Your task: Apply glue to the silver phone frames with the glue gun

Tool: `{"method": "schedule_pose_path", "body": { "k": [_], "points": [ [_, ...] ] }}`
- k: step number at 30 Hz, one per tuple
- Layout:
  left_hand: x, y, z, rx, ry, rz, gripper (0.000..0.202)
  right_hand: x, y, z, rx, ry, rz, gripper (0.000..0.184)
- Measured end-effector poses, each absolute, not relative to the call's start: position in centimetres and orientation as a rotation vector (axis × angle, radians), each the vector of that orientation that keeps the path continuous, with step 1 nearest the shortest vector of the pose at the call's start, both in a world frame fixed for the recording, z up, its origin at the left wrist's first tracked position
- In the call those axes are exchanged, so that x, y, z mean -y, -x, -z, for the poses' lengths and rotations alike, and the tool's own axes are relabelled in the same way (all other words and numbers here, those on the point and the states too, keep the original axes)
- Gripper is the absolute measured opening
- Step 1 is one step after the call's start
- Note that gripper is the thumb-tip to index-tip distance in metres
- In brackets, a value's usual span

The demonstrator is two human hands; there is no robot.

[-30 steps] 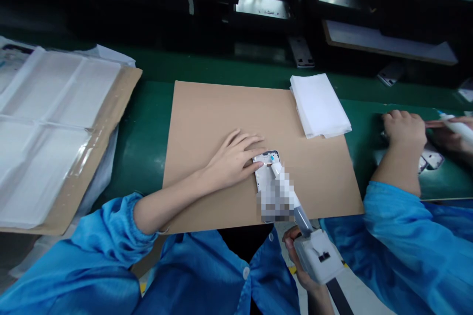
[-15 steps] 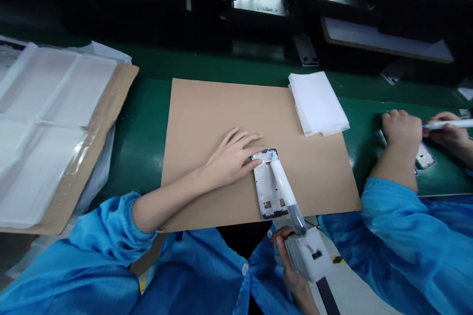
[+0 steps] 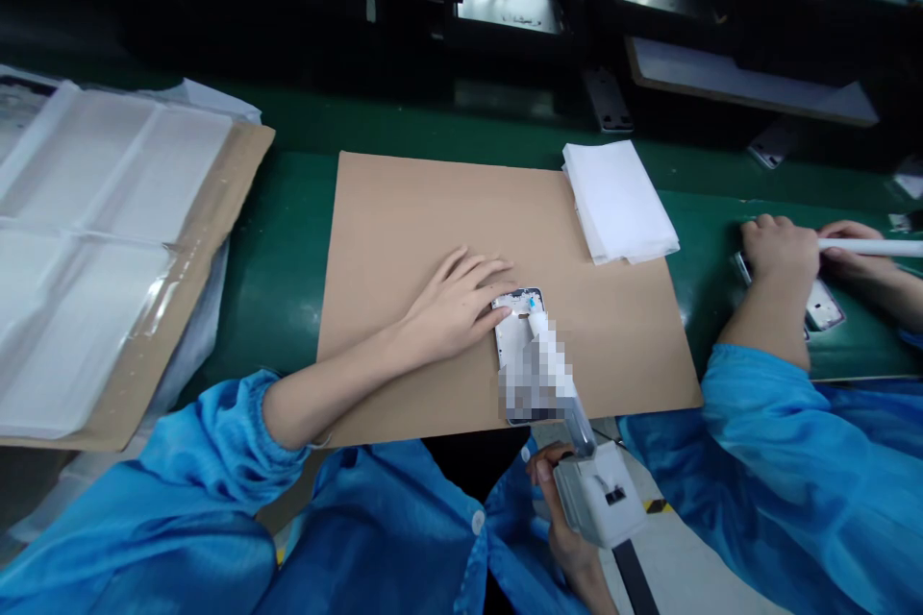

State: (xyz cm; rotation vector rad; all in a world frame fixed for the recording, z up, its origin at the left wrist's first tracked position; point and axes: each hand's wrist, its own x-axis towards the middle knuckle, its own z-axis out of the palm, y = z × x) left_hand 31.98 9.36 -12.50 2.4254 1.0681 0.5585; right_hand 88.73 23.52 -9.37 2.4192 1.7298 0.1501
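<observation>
A phone mid-frame (image 3: 511, 336) lies on a brown cardboard sheet (image 3: 433, 202), its lower part blurred by pixelation. My left hand (image 3: 461, 303) rests flat beside it, fingers spread, with the thumb and index fingertips touching its upper left edge. Wrapped around the grey body of a dispensing gun (image 3: 602, 495) is my right hand (image 3: 566, 524), partly hidden by the tool. The gun's white tube slants up over the frame, and its blue tip is at the frame's top end.
Folded white sheets (image 3: 620, 202) lie on the cardboard's upper right corner. At left stands a clear divided tray (image 3: 115, 163) on cardboard. A co-worker's hands (image 3: 783, 255) hold a white tool over another metal frame (image 3: 826, 306) at right. Dark racks (image 3: 361, 5) line the back.
Both my hands and the gun stay almost in place, the blue tip still at the frame's top end. The co-worker's white tool has shifted slightly left.
</observation>
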Motion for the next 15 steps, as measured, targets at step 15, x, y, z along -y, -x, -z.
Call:
{"method": "schedule_pose_path", "body": {
  "k": [15],
  "points": [
    [-9.3, -32.0, 12.3, -1.085, -2.448, -0.519, 0.046, -22.4, -87.3, 8.3, -1.585, -2.058, -0.222, 0.052]
  ]
}}
